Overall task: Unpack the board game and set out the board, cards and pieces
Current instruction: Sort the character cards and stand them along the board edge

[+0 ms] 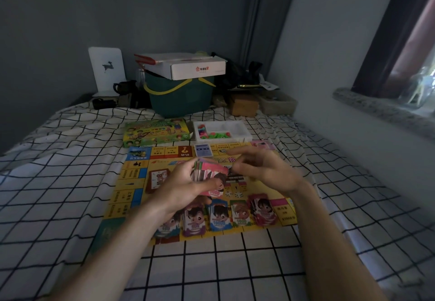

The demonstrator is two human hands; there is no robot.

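A bed under a black-and-white checked sheet fills the frame, and spread flat in the middle of it lies the game board, yellow with printed squares round its edge. Beyond its far edge, the green game box lies flat, and just beside that to the right sits a white tray with bright green and pink playing pieces heaped in its left and front compartments. At the head of the bed stands a dark green bin with a white carton across its top. Along the board's near edge runs a row of paper-money piles, each printed with a cartoon face. A brown card deck rests on the board's left half; a blue card deck rests near its far edge. Small white dice lie close together near the board's centre. Above the board, the left hand has its grip curled round a wad of notes, pink one on top, thumb across the face. The right hand hovers just beside the wad, fingers loosely spread, holding nothing; whether its fingertips touch the notes, one cannot tell.
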